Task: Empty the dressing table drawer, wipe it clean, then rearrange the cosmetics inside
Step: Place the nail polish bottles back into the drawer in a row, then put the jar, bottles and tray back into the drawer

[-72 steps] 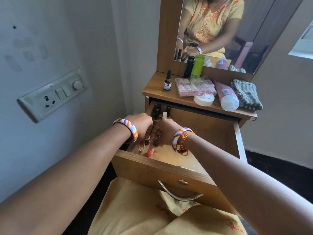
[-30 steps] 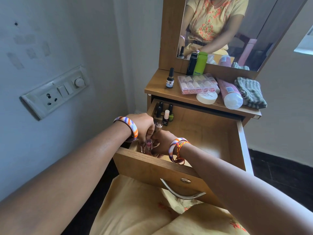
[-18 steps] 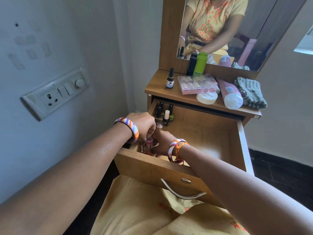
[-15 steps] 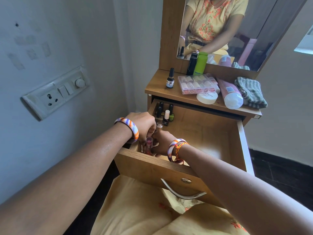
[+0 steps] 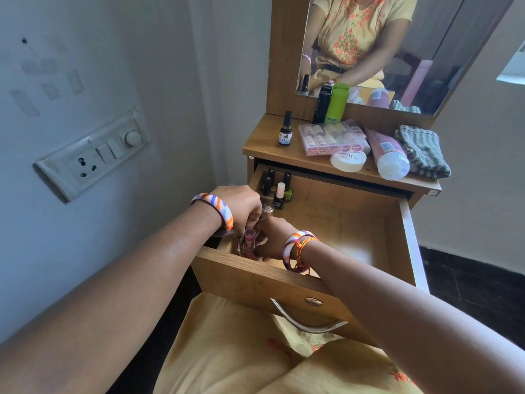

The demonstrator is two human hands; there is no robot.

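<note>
Drawer (image 5: 326, 231) of the dressing table, pulled out toward the camera, wooden, curved metal handle (image 5: 305, 319) on its near front. Both hands down in the near left corner of it. Left hand (image 5: 241, 207) curled over small tubes there, fingertips hidden among them. Right hand (image 5: 271, 237) just beside, fingers curled around a small clear tube with pink contents (image 5: 250, 238), standing upright against the left wall. Nail polish bottles (image 5: 277, 190) upright in a cluster at the far left corner. Rest of the drawer floor bare wood.

On the surface (image 5: 267, 146) above: a small dark dropper bottle (image 5: 285, 129) at left, a clear box of lipsticks (image 5: 331, 136), a round white jar (image 5: 348, 162), a pink bottle lying on its side (image 5: 387, 152), a folded striped cloth (image 5: 423, 152) at far right, black and green bottles (image 5: 331, 102) against the mirror (image 5: 440, 66).
</note>
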